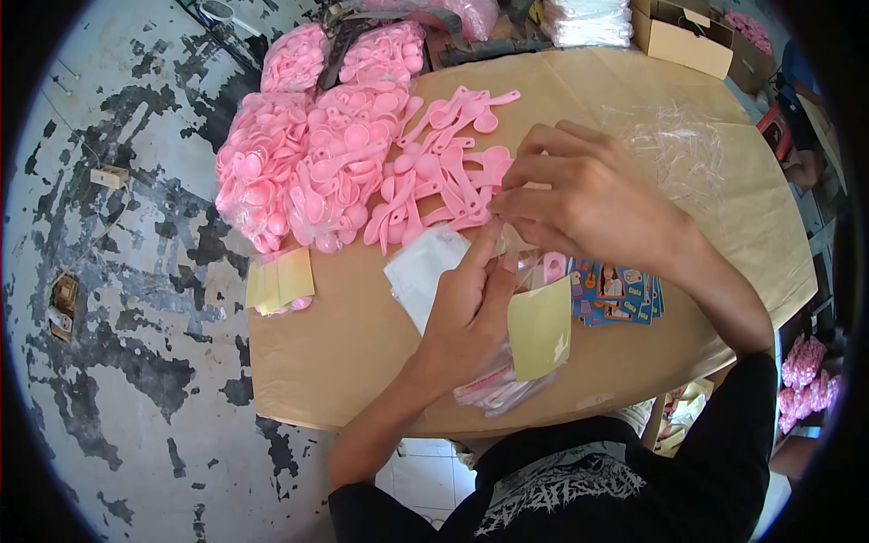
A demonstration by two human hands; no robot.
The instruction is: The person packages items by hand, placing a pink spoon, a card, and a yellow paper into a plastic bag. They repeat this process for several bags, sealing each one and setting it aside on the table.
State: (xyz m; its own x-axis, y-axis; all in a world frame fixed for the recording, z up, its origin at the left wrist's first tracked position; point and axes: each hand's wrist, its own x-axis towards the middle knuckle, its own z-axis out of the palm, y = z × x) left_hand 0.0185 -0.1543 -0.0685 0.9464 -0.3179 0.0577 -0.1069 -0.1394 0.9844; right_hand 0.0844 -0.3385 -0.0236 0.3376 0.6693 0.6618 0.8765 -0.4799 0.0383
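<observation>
The person's left hand (471, 308) and right hand (588, 195) met over the middle of the table (362, 362), both pinched on a small clear sleeve (514, 242) held just above the brown paper cover. The left thumb and forefinger pressed on its near edge, and the right fingers curled down onto its far edge. A pink spoon (553, 268) showed just below the right hand, seemingly at the sleeve, though the fingers hid how far it sat inside. The sleeve looked like thin film: nearly weightless, limp and slick, likely to crumple or slide if gripped mid-body, so its edges seemed the surest hold. The spoon looked stiff and light. A yellow card (540, 328) hung against the left wrist above a small heap of filled packets (502, 391) at the table's near edge. Printed cards (617, 291) lay just right of the hands and a white stack of sleeves (418, 270) just left. Loose spoons (444, 172) were spread beyond them, touching bulging bags of spoons (290, 163) that overhung the far left edge. Crumpled clear wrappers (679, 145) and cardboard boxes (681, 38) sat well apart, so only the cards and packets crowded the hands.
</observation>
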